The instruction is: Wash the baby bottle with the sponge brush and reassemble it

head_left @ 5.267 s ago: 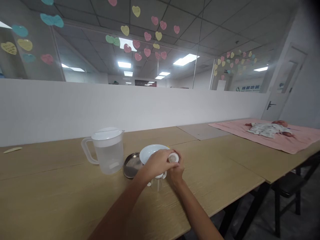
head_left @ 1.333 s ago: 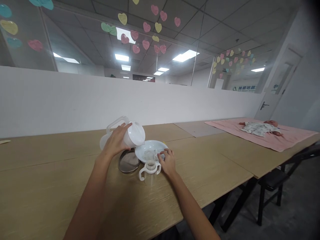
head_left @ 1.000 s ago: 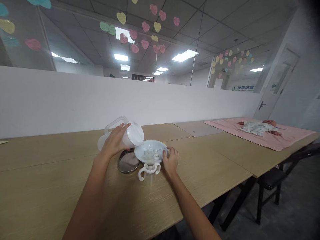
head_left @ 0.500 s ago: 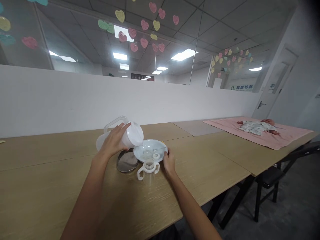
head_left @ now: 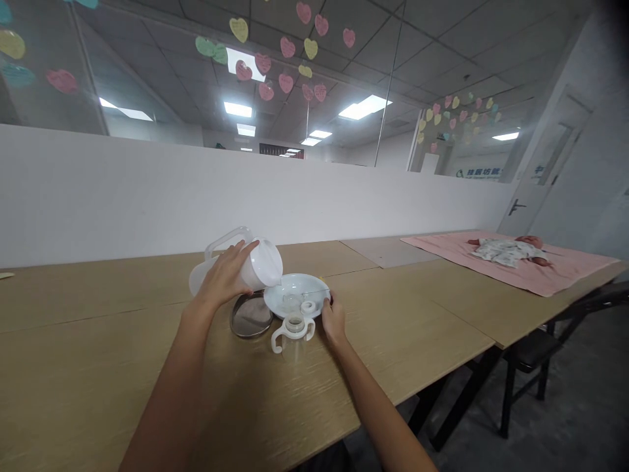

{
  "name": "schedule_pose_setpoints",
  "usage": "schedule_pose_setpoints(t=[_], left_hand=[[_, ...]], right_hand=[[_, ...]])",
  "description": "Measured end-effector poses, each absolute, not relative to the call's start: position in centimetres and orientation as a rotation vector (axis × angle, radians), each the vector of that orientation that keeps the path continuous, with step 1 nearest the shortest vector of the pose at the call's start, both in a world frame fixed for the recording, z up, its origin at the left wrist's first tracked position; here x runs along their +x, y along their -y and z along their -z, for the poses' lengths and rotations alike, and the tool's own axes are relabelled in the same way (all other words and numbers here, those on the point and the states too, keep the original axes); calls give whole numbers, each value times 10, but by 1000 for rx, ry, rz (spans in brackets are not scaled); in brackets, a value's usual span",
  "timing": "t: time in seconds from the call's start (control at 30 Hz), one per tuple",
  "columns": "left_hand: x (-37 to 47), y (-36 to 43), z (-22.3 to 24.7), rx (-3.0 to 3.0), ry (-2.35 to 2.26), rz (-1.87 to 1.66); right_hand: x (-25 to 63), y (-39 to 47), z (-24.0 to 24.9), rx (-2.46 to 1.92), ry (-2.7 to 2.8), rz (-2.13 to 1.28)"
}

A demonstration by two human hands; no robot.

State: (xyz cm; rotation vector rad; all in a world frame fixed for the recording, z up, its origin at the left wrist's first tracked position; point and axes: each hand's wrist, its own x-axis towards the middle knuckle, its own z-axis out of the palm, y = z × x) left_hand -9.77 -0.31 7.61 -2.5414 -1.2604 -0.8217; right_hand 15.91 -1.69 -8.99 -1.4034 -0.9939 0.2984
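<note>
My left hand [head_left: 228, 272] is wrapped round a white plastic pitcher [head_left: 265, 262] with a translucent handle, tilted so its spout is over the white bowl [head_left: 273, 303]. At the bowl's right rim, my right hand [head_left: 334, 318] is closed on the edge, fingers partly hidden. A thin line, perhaps a slim metal tool, runs from these fingers across the bowl. Inside lie a clear piece [head_left: 292, 301] and a white ring [head_left: 308, 307]. In front stands an open clear baby bottle [head_left: 295, 337] with white side handles. A round metal dish [head_left: 251, 318] sits left of it.
On the right, a baby-like figure [head_left: 508, 252], perhaps a doll, lies on a pink cloth [head_left: 531, 282]. A grey mat [head_left: 386, 251] is at the table's back. A white wall [head_left: 147, 196] borders the table [head_left: 122, 367]; a black chair [head_left: 533, 347] stands at right.
The view has shifted very slightly. Both hands, the tilted pitcher and the bowl keep practically the same places.
</note>
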Motion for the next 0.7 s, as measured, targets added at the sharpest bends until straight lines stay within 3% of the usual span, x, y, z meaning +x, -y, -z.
schedule_pose_setpoints(t=[0.23, 0.57, 0.7], left_hand=[[-99, 5, -77, -2521, 1247, 898], [-108, 34, -106, -2446, 1448, 1508], [-109, 53, -119, -2565, 1358, 1375]], right_hand=[[160, 18, 89, -1461, 1020, -303], [160, 18, 89, -1459, 1019, -286], [160, 17, 90, -1437, 1007, -276]])
